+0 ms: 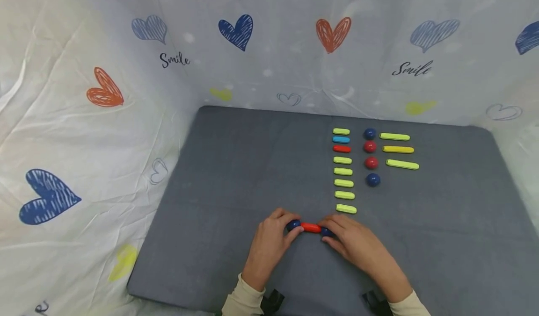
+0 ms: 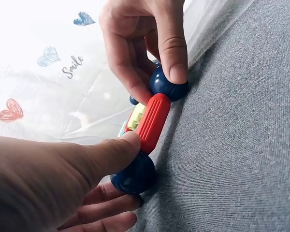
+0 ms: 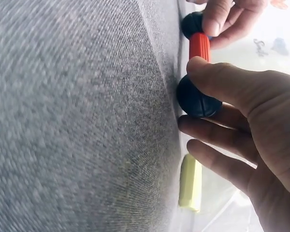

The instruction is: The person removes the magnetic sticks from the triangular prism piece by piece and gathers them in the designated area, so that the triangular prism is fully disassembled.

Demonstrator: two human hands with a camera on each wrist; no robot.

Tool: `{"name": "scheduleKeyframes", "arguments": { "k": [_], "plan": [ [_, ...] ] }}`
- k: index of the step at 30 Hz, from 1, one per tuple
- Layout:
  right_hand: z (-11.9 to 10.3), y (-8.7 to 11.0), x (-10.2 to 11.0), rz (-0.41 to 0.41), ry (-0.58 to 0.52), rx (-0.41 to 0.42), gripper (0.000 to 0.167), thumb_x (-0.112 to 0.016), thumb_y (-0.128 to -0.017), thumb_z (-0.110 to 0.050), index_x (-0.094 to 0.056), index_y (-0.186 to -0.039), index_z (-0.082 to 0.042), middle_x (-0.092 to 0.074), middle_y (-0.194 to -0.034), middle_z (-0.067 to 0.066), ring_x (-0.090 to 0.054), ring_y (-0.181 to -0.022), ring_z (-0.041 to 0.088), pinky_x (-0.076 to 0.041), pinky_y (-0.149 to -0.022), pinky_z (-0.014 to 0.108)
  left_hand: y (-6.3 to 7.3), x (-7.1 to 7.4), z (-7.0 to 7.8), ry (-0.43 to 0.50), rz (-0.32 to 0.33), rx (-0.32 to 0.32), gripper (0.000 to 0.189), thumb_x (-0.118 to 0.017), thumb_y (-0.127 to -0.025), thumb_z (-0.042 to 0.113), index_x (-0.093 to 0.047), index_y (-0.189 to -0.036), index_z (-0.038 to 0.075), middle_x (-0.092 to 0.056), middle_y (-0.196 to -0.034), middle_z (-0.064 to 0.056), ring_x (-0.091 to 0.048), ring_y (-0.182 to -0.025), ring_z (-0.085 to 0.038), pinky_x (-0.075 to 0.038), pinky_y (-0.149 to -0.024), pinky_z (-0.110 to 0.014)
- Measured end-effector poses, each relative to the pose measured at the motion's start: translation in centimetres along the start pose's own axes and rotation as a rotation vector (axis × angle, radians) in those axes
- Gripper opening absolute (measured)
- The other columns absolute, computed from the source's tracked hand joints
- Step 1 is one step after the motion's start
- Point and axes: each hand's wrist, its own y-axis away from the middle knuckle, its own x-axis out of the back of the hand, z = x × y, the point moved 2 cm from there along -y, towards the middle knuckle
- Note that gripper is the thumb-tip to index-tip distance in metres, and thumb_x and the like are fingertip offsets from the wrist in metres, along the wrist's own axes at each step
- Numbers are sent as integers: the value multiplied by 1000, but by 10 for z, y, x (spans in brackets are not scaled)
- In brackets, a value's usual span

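Observation:
A short ridged red rod (image 1: 311,227) joins two dark blue balls end to end, low over the grey surface near the person. The left hand (image 1: 271,241) pinches the left blue ball (image 2: 133,173) between thumb and fingers, its thumb tip reaching the rod's end. On the other side, the right hand (image 1: 358,243) pinches the right blue ball (image 3: 199,96), partly covering it in the head view. Just beyond the right hand lies a short yellow-green rod (image 1: 346,209), the closest of a column of short rods.
Beyond the hands, the column includes a blue rod (image 1: 341,140) and a red rod (image 1: 342,149). To its right are blue and red balls (image 1: 371,162), then three longer rods (image 1: 402,164). A heart-printed white cloth (image 1: 269,49) stands behind the grey padded surface (image 1: 236,166).

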Motion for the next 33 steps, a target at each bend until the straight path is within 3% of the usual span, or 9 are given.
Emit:
{"name": "scheduleKeyframes", "arguments": {
  "k": [10,18,25,33],
  "plan": [
    [-2,2,0,2,9,-10,37,-91,-87,-18,-75,-121,-20,-65,-117,-7,-65,-103,8,-59,-86,34,1,-2,-1,14,4,10,25,-82,-93,36,-81,-113,22,-68,-106,5,-68,-82,-10,-57,-69,-28],
    [1,8,14,39,33,-10,39,-92,-83,-12,-76,-119,-14,-65,-116,-2,-66,-103,13,-60,-86,37,0,-1,-1,20,1,6,26,-82,-93,37,-81,-114,22,-69,-106,6,-68,-82,-10,-56,-68,-27],
    [21,13,34,115,80,-55,45,-93,-81,-10,-73,-121,-8,-67,-116,4,-69,-103,21,-60,-84,44,-1,0,-2,8,3,2,26,-82,-92,38,-81,-114,23,-69,-106,7,-67,-80,-9,-55,-67,-26],
    [53,17,54,238,104,-128,55,-93,-75,3,-67,-124,0,-67,-115,14,-69,-103,32,-58,-83,52,-1,0,-3,-4,5,-3,28,-83,-91,39,-81,-114,23,-69,-106,7,-65,-76,-9,-53,-63,-23]
  ]
}}
